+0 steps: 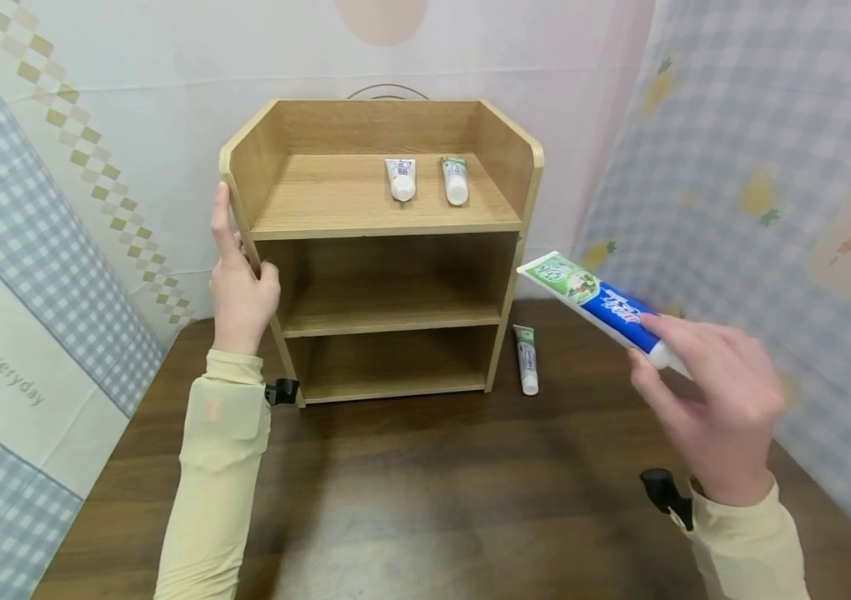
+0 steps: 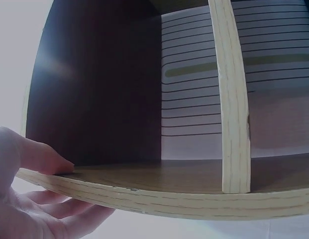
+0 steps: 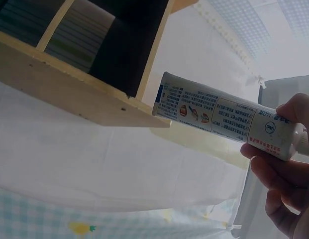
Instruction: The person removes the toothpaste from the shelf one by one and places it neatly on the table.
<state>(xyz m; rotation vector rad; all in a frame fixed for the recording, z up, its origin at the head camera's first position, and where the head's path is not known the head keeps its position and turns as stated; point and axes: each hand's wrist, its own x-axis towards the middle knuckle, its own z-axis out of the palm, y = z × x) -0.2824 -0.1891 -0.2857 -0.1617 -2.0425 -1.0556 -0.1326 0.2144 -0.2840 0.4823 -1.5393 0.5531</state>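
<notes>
A small wooden shelf unit [image 1: 387,229] stands on the dark table. My left hand [image 1: 241,287] grips its left side panel, thumb on the inner side and fingers outside, as the left wrist view [image 2: 45,172] also shows. Between thumb and fingers of my right hand [image 1: 725,396] is a blue and green toothpaste tube [image 1: 598,304], pinched near its white cap and held in the air right of the shelf. Its printed white back faces the right wrist view. Two white tubes lie on the top shelf: a left one [image 1: 401,179] and a right one [image 1: 455,181].
Another toothpaste tube [image 1: 526,360] lies on the table [image 1: 425,500] just right of the shelf unit. Patterned cloth [image 1: 763,167] hangs behind and along both sides. A middle board [image 1: 395,315] divides the lower part of the unit into two compartments.
</notes>
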